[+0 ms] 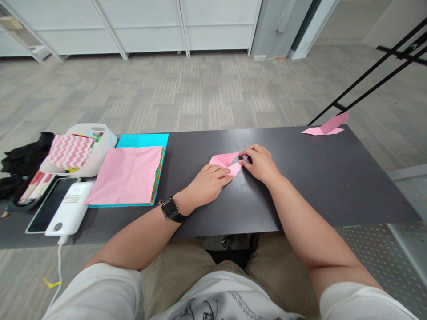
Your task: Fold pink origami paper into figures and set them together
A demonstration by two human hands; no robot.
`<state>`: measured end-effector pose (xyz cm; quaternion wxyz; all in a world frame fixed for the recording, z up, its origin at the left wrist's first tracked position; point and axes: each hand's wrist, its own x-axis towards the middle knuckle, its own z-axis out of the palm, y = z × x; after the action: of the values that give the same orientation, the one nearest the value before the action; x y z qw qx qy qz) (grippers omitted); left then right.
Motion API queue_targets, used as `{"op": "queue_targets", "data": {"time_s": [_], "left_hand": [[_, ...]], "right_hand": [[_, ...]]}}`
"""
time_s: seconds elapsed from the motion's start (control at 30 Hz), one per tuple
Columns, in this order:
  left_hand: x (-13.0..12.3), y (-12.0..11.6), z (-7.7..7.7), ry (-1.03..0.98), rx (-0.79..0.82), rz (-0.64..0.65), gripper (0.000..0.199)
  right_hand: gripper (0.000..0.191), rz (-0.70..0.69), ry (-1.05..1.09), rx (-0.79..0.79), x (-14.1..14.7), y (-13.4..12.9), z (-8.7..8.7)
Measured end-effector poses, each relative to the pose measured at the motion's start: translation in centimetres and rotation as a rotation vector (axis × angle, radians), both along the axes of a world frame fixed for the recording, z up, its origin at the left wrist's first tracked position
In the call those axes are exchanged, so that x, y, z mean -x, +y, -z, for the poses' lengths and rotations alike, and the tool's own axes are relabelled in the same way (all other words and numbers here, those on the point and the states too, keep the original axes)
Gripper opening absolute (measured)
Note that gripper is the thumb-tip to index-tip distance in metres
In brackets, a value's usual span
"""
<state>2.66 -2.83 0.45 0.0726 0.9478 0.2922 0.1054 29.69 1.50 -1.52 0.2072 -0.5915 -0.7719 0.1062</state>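
A folded piece of pink paper [224, 158] lies on the dark table in front of me, with pointed flaps toward the right. My left hand [210, 181], with a black watch on its wrist, holds the paper's near left part against the table, fingers on top and thumb along the near edge. At the paper's right tips, my right hand [259, 163] is closed in a pinch, thumb and forefinger on the pointed ends. Both hands partly cover the paper, so some folds are hidden. A finished-looking folded pink paper shape [328, 126] stands at the table's far right corner.
To the left, a pink sheet [128, 175] tops a stack of coloured paper on a blue sheet [143, 140]. Beyond are a white basket [103, 153], a phone [50, 206], and a white power bank [69, 209] with a cable. The dark table's [336, 178] far edge runs behind my hands.
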Motion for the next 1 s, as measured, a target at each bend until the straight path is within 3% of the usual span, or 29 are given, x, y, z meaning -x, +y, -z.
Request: {"op": "queue_targets", "data": {"time_s": [0.23,0.73,0.87,1.0], "left_hand": [[0.1,0.3,0.2,-0.021,0.01,-0.016,0.04],[-0.1,0.3,0.0,0.013,0.047,-0.03,0.042],[-0.2,0.2,-0.3,0.007,0.052,-0.04,0.042],[-0.2,0.2,-0.2,-0.003,0.062,-0.047,0.04]], "right_hand": [[0.019,0.005,0.082,-0.002,-0.4,-0.2,-0.6],[0.039,0.282,-0.007,0.027,-1.1,0.4,0.7],[0.042,0.266,-0.003,0.011,-1.2,0.4,0.9],[0.055,0.119,-0.005,0.017,-0.8,-0.2,0.4]]}}
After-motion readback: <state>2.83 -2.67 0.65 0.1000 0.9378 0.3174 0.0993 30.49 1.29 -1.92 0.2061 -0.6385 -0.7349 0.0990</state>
